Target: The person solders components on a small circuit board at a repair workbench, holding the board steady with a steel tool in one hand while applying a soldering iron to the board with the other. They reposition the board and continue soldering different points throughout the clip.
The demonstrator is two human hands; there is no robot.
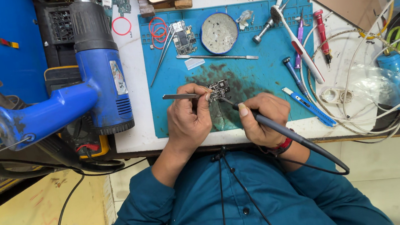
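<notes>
The light over my bench is bright and even, with only soft, short shadows under my hands. Colours look vivid and the centre is sharp. The wide lens bends the edges, so the heat gun [95, 68] looms large and the corners stretch slightly.

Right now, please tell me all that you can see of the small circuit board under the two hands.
The small circuit board is dark, irregular in outline, and dotted with tiny silvery parts. It lies flat on the blue work mat, over a dark smudged patch. The left hand holds metal tweezers against its left edge. The right hand holds a black corded soldering iron, its tip near the board's lower right corner.
</notes>
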